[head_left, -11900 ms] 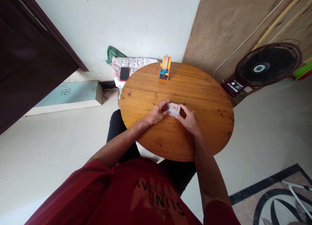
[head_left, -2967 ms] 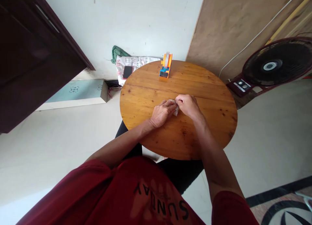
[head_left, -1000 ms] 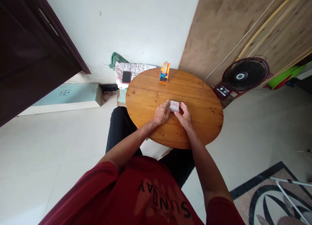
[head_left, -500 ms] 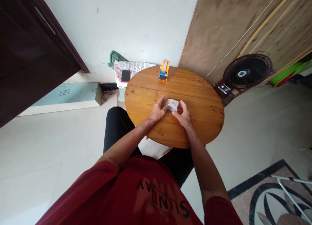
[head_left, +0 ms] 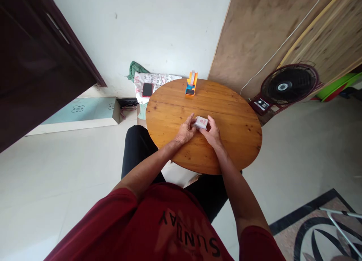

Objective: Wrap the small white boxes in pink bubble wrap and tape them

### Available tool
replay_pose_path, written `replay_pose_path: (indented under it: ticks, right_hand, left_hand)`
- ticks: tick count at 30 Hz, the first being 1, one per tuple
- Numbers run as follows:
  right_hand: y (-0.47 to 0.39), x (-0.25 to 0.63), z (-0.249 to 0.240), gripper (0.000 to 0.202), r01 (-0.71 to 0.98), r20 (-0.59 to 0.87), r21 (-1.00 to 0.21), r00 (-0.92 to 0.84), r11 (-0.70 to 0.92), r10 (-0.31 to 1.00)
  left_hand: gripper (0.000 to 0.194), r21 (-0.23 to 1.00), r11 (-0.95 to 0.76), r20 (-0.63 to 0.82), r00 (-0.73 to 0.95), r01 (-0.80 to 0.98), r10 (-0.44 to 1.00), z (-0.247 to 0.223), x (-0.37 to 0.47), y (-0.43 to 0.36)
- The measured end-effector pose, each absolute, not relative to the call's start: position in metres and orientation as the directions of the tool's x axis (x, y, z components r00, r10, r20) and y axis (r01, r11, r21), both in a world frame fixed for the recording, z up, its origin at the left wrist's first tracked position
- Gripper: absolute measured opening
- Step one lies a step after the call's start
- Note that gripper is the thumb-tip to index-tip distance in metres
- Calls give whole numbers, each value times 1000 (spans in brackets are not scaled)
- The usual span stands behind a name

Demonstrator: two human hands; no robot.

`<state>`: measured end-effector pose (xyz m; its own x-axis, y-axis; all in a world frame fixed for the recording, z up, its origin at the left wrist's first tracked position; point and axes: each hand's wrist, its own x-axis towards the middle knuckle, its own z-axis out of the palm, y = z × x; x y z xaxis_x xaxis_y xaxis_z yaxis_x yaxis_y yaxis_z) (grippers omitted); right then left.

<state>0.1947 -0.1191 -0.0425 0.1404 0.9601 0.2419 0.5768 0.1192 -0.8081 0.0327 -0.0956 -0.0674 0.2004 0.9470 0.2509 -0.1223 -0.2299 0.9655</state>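
Note:
A small white packet with red print (head_left: pixel 201 122) is between my two hands, over the middle of the round wooden table (head_left: pixel 237 140). My left hand (head_left: pixel 186 129) is closed on the packet's left end, thumb and fingers at its edge. On the other side, my right hand (head_left: pixel 212 132) grips the packet's right end, with the thumb at the near edge and the fingers at the far corner. An orange and blue tape dispenser (head_left: pixel 191 84) stands near the table's far edge.
Beyond the table's far left edge, a phone (head_left: pixel 147 89) lies on a printed white bag (head_left: pixel 140 80). A dark round fan (head_left: pixel 282 86) stands at the right, past the table. My knees are under the near edge.
The fingers of both hands have closed in on the packet, and its loose wrapping looks flatter and tighter. The whole view has shifted slightly.

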Motion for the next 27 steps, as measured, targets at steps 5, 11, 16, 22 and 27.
replay_pose_path:
  ticks: [5, 11, 16, 22, 27]
  right_hand:
    - [-107, 190, -40, 86, 497, 269, -848, 103, 185, 958]
    - [-108, 194, -37, 94, 521, 216, -837, 32, 168, 976]
    - [-120, 202, -38, 94, 438, 229, -881, 56, 182, 972]
    - [-120, 201, -41, 88, 465, 259, -862, 61, 203, 964]
    - [-118, 197, -43, 85, 539, 282, -818, 74, 200, 957]
  left_hand:
    - [78, 961, -261, 275, 175, -96, 946, -63, 32, -99]
    - [80, 958, -279, 276, 49, 73, 960, -63, 28, -100]
    - [75, 963, -250, 253, -19, 97, 967, -69, 27, -97]
    - [73, 958, -251, 253, 5, 138, 967, -69, 27, -98]
    - [75, 927, -291, 286, 58, 235, 956, -64, 27, -101]
